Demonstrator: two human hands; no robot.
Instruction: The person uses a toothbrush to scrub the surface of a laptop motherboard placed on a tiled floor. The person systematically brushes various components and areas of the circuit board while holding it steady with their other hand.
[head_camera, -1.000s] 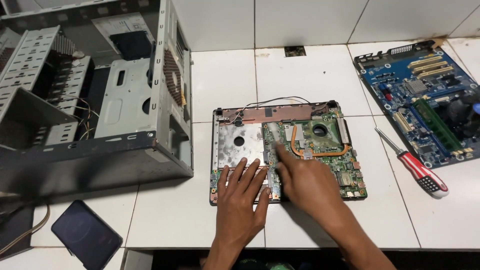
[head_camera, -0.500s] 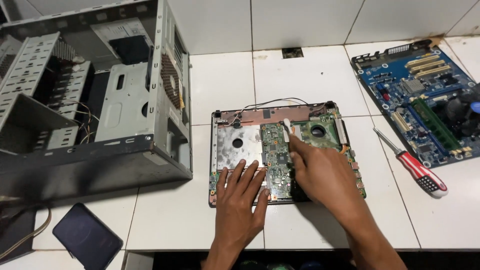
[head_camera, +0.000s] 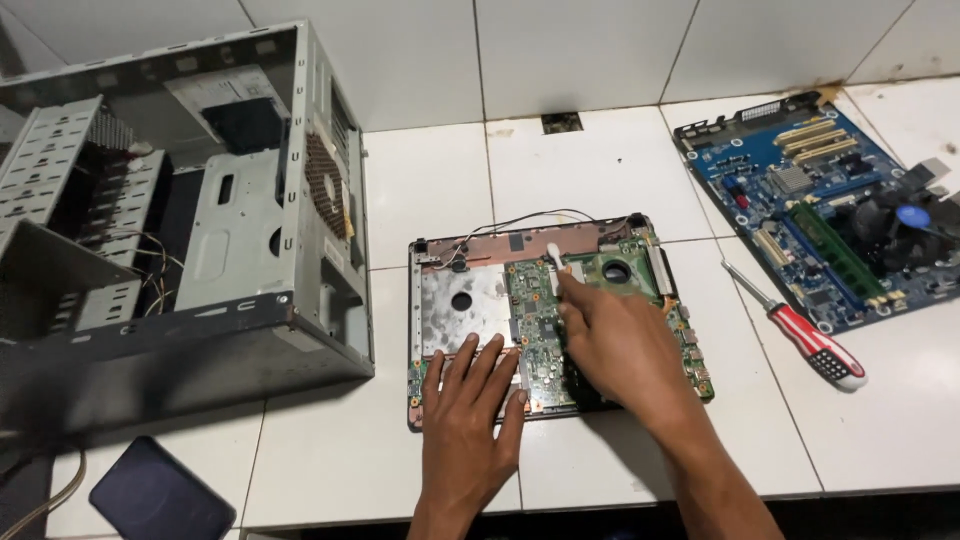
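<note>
White tiled floor, white tiled wall behind; two boards, one case lying out.
Left hand (head_camera: 467, 410) is resting flat, fingers spread, on the laptop board (head_camera: 555, 315); right hand (head_camera: 615, 335) is pinching a small white tool (head_camera: 556, 262) over it. One screwdriver (head_camera: 800, 330), one desktop motherboard (head_camera: 825, 205), one open PC case (head_camera: 180, 230).

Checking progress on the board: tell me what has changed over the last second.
The right hand has slid its small white tool up the laptop board, away from the person. The left hand stays flat on the board's near edge. Screwdriver, blue board and computer case have not moved.
</note>
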